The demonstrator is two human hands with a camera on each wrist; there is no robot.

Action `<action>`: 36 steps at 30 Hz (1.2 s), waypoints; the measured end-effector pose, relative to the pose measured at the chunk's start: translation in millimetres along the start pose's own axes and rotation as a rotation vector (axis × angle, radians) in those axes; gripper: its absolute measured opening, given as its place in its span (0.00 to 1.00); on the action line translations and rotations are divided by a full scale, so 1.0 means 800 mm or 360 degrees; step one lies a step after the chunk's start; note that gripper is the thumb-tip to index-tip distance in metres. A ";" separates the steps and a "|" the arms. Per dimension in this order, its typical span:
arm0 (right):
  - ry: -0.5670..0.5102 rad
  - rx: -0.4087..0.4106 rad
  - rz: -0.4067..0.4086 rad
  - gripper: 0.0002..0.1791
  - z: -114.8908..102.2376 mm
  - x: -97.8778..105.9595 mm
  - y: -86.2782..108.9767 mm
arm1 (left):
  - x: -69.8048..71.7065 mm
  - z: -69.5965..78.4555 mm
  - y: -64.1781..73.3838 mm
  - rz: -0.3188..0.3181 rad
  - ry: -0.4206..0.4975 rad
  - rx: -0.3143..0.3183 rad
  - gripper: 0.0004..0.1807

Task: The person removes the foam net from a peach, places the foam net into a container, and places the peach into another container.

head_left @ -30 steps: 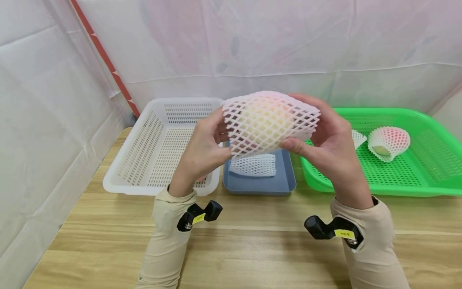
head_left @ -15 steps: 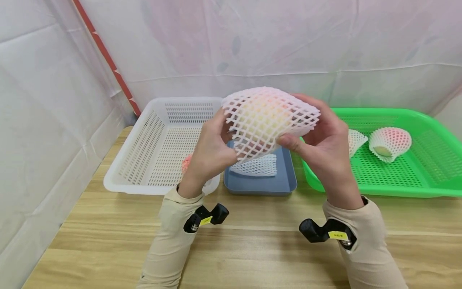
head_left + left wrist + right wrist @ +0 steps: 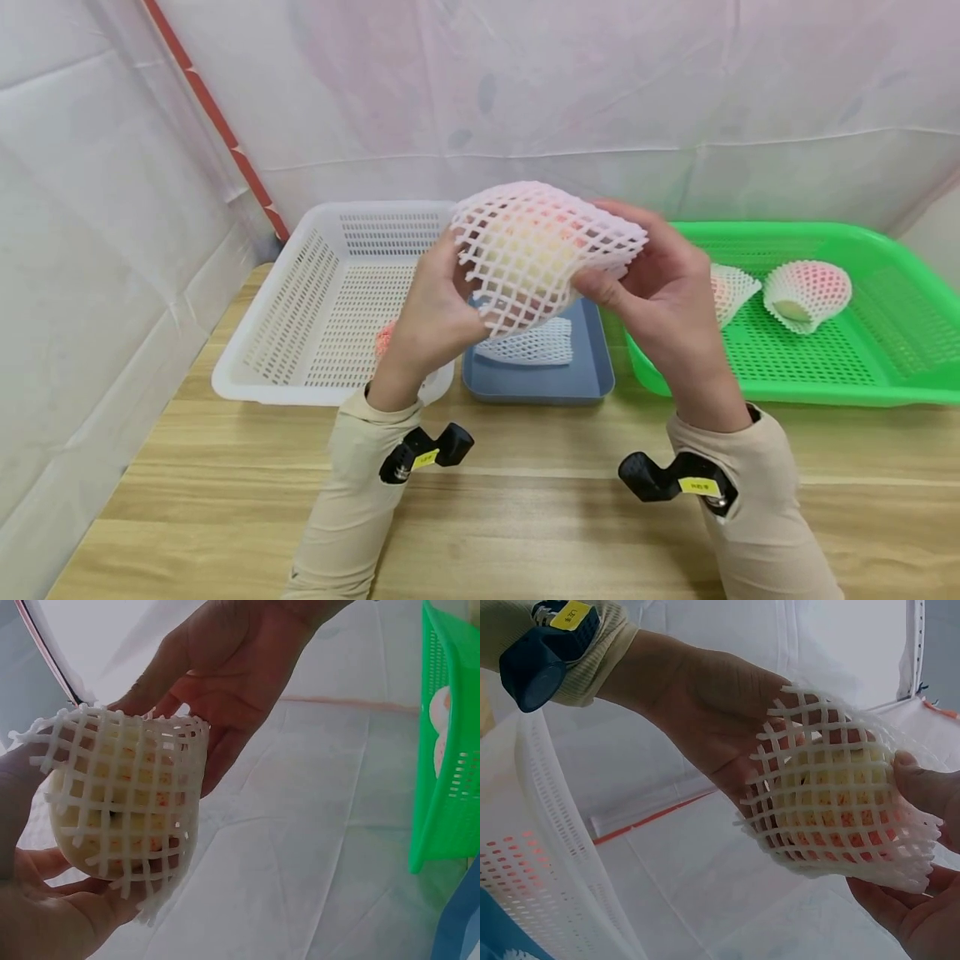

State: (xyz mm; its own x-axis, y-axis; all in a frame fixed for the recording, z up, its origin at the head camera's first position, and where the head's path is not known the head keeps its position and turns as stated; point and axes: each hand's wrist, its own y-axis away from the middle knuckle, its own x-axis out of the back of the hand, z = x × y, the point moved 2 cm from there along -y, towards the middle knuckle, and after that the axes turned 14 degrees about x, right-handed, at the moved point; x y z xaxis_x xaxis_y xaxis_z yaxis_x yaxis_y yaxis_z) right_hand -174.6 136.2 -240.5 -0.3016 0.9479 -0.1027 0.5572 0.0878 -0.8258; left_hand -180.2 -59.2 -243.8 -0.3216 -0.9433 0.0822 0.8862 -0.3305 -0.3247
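Note:
A white foam net sleeve [image 3: 517,275] surrounds a round pale yellow fruit [image 3: 64,840] with red speckles, held up above the baskets. From the left, my left hand [image 3: 435,325] holds the sleeve's wide, ragged end, some fingers hidden behind or inside the mesh. In the left wrist view, part of the fruit shows bare at that end. My right hand [image 3: 671,292] pinches the sleeve's narrower right end, thumb in front and fingers behind. Below them, another foam net [image 3: 532,343] lies flat in a blue-grey tray [image 3: 525,387].
Left of the tray stands a white slotted basket [image 3: 262,392], where a coral-red thing [image 3: 385,337] shows partly behind my left wrist. On the right, a green basket [image 3: 795,393] holds a netted fruit [image 3: 813,292] and another netted fruit [image 3: 731,292] partly behind my right hand. Cloth hangs behind.
My left hand has shifted slightly right, and the sleeve's ragged left edge has slanted and dropped lower at the front. The coral-red thing in the white basket shows more. My right hand has shifted slightly left.

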 end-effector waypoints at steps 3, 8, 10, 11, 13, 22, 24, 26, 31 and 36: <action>-0.0018 0.0040 0.0003 0.27 0.000 0.000 -0.001 | 0.002 0.002 0.002 0.0025 -0.0012 -0.0091 0.42; 0.0003 0.0069 0.0052 0.24 0.001 0.004 -0.002 | 0.005 0.006 0.003 0.0025 -0.0025 -0.0167 0.41; 0.0026 0.0074 0.0081 0.21 0.002 0.006 -0.001 | 0.006 0.005 0.003 0.0036 -0.0019 -0.0158 0.41; 0.0034 0.0079 0.0095 0.20 0.003 0.007 -0.001 | 0.007 0.005 0.002 0.0040 -0.0013 -0.0150 0.41; 0.0036 0.0086 0.0123 0.18 0.003 0.008 -0.001 | 0.007 0.005 0.001 0.0042 -0.0014 -0.0158 0.42; 0.0080 0.0118 0.0213 0.13 0.005 0.015 0.000 | 0.007 0.004 -0.002 0.0045 -0.0064 -0.0161 0.43; 0.0088 0.0125 0.0219 0.13 0.005 0.015 0.000 | 0.007 0.005 -0.002 0.0047 -0.0061 -0.0148 0.44; 0.0086 0.0126 0.0227 0.13 0.005 0.016 -0.001 | 0.007 0.004 -0.002 0.0045 -0.0057 -0.0149 0.44; 0.0097 0.0118 0.0243 0.12 0.004 0.016 -0.001 | 0.009 0.004 -0.002 0.0049 -0.0063 -0.0165 0.43; 0.0120 0.0129 0.0261 0.12 0.004 0.018 -0.001 | 0.010 0.005 -0.001 0.0038 -0.0060 -0.0175 0.43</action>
State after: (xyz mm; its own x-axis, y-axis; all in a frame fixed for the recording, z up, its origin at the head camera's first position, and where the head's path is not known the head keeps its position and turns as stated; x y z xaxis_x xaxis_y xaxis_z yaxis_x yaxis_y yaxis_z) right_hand -181.8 149.1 -242.8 -0.1514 0.9680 -0.2002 0.5292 -0.0917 -0.8435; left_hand -182.1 -66.5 -239.2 -0.2863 -0.9521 0.1077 0.8509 -0.3044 -0.4281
